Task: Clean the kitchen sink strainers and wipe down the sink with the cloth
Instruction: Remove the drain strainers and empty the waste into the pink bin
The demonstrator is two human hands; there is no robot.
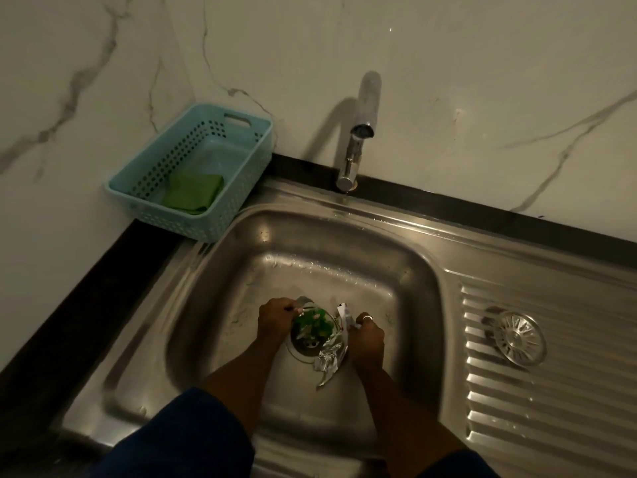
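Note:
Down in the steel sink [241, 270], my left hand [275, 320] grips a round metal strainer [312, 326] full of green scraps, tilted just above the drain hole [308, 346]. My right hand [367, 336] is closed on a crumpled silvery foil wrapper [332, 357] right beside the strainer. A second strainer [517, 336] lies on the ribbed drainboard at the right. The folded green cloth [193, 194] rests inside the turquoise basket [238, 122] at the back left corner.
A chrome tap [355, 157] stands behind the basin against the marble wall. The ribbed drainboard [551, 408] spreads to the right. A dark counter edge [86, 288] borders the sink on the left.

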